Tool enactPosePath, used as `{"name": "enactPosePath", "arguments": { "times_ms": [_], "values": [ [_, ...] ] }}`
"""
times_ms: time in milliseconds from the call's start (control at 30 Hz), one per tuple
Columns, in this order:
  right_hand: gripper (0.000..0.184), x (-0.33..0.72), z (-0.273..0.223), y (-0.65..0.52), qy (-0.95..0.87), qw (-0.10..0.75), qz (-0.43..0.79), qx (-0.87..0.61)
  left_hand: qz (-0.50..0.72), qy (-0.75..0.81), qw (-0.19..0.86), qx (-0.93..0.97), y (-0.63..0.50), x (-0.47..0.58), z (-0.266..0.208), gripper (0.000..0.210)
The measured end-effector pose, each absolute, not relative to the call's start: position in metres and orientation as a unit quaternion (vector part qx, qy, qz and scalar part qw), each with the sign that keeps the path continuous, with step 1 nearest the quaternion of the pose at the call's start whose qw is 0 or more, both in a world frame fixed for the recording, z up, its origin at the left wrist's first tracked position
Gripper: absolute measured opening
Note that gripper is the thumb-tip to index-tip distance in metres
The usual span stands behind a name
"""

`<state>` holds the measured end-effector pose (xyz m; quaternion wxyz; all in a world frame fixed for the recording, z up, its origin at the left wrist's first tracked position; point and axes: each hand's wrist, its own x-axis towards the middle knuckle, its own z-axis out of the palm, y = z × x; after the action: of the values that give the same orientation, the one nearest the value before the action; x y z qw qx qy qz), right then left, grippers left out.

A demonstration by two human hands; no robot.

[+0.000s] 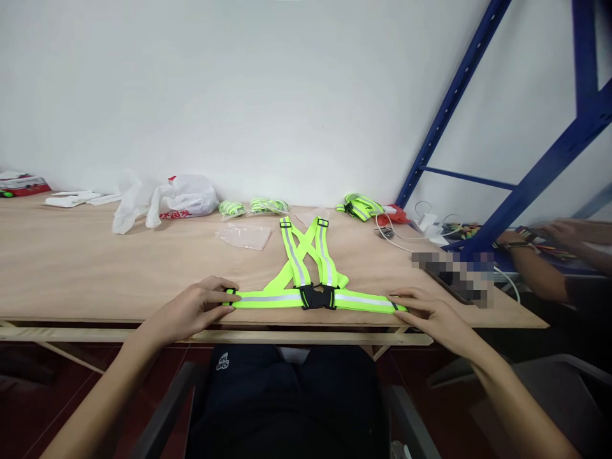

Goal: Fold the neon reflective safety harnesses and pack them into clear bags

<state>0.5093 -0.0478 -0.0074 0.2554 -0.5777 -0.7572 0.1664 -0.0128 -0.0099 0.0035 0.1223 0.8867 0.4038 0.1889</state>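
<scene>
A neon yellow-green reflective harness (272, 298) with grey stripes lies flat near the table's front edge. Its black buckle (317, 297) is fastened at the middle of the waist strap, and the shoulder straps cross behind it. My left hand (196, 310) pinches the left end of the waist strap by a black slider. At the right end, my right hand (428, 312) grips the strap between thumb and fingers, beside another slider. Black adjusters (285, 224) sit at the tops of the shoulder straps.
Along the wall are a white plastic bag (191, 194), bagged reflective straps (269, 205), a clear wrapper (245, 236) and a bundled harness (361, 207). A phone-like dark object (447, 280) and cables lie right, near a blue metal frame (516, 172). Another person's arm (535, 268) is beyond.
</scene>
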Motion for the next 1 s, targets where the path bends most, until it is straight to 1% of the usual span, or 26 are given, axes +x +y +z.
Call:
{"name": "enactPosePath", "arguments": {
  "times_ms": [167,233,333,367,433,533,633,700,833,933,1000],
  "values": [
    [0.055,0.505,0.000,-0.046,-0.769,0.223,0.155,-0.579,0.201,0.393,0.110,0.890,-0.013,-0.009,0.006,0.032],
    [0.053,0.499,0.002,-0.044,-0.776,0.216,0.101,-0.584,0.208,0.384,0.106,0.893,-0.013,-0.007,0.007,0.031],
    [0.047,0.464,0.003,-0.044,-0.778,0.244,-0.042,-0.578,0.218,0.378,0.111,0.893,-0.013,-0.007,0.006,0.029],
    [0.044,0.446,0.002,-0.045,-0.784,0.260,-0.080,-0.558,0.221,0.378,0.115,0.892,-0.012,-0.007,0.006,0.029],
    [0.045,0.403,-0.001,-0.048,-0.810,0.266,-0.115,-0.509,0.223,0.380,0.126,0.889,-0.012,-0.008,0.003,0.029],
    [0.049,0.348,-0.011,-0.053,-0.865,0.235,-0.119,-0.427,0.216,0.391,0.135,0.884,-0.011,-0.010,-0.001,0.030],
    [0.041,0.326,-0.021,-0.054,-0.865,0.232,-0.130,-0.425,0.213,0.398,0.143,0.881,-0.011,-0.011,-0.004,0.032],
    [0.040,0.325,-0.025,-0.054,-0.860,0.230,-0.139,-0.434,0.231,0.400,0.149,0.874,-0.012,-0.010,-0.005,0.034],
    [0.038,0.328,-0.025,-0.054,-0.860,0.226,-0.144,-0.434,0.317,0.419,0.139,0.839,-0.015,-0.004,-0.004,0.043],
    [0.038,0.327,-0.025,-0.054,-0.860,0.229,-0.146,-0.433,0.394,0.400,0.135,0.817,-0.013,0.010,0.005,0.041],
    [0.039,0.326,-0.025,-0.055,-0.859,0.231,-0.149,-0.432,0.451,0.371,0.150,0.798,-0.009,0.029,0.018,0.039]
  ]
}}
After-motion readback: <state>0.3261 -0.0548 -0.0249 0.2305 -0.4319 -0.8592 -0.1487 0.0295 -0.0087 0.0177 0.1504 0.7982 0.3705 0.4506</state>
